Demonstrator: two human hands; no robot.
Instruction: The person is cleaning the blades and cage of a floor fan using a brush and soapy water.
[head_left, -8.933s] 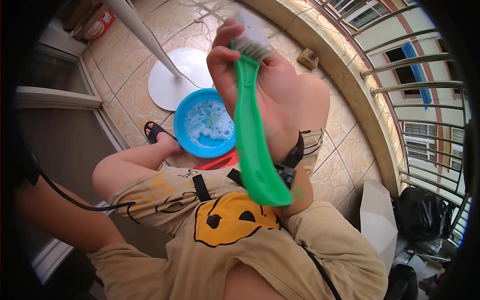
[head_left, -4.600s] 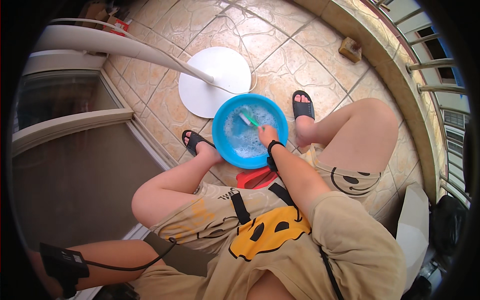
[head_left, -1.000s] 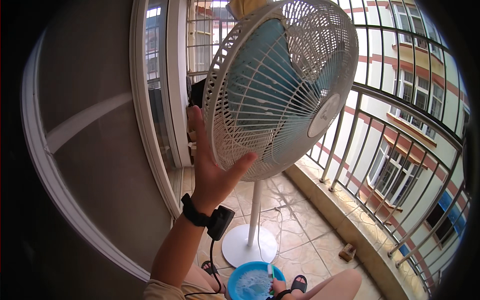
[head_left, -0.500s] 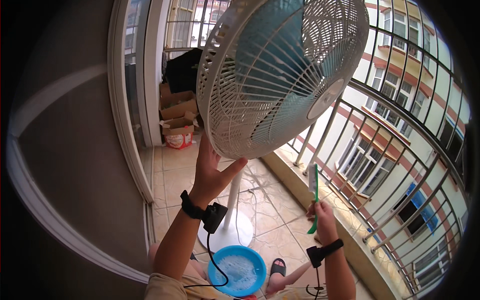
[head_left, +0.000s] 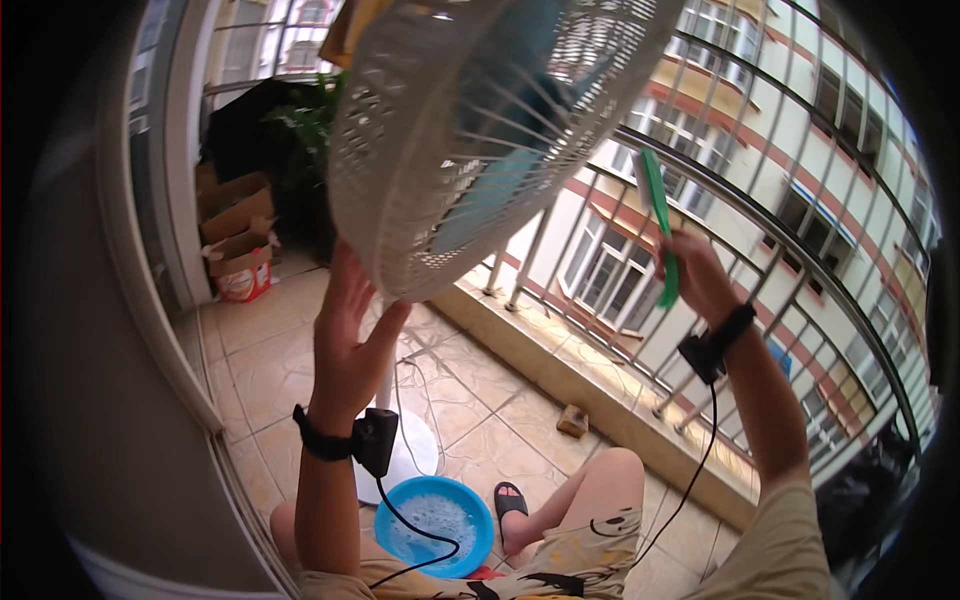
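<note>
At the far left, open cardboard boxes (head_left: 238, 260) stood with a leafy plant (head_left: 300, 125) just to their right. Next came my left hand (head_left: 350, 335), thumb and fingers spread wide at the lower edge of the fan (head_left: 470, 160) — it was not closed into a fist, and I could not tell whether every finger touched the white cage. The fan's head sat tilted above that hand, blue blades (head_left: 495, 200) showing through the bars. Below, its round white base (head_left: 420, 440) stood close behind a blue basin (head_left: 486, 522) of suds, with my black sandal (head_left: 510, 500) just right of that. Farther over, a brownish block (head_left: 573, 420) lay beside the ledge (head_left: 560, 365). Higher up, well apart from the cage, my right hand (head_left: 697, 275) was wrapped around the handle of a green brush (head_left: 655, 195), its head uppermost. At the far right was black plastic (head_left: 870, 490). As I judged it, the step was steadying the fan while readying the brush; bristles and bars had not met. The next move, I reckoned, called for a firm left hand and a leftward reach — gentle enough not to rock the stand.
</note>
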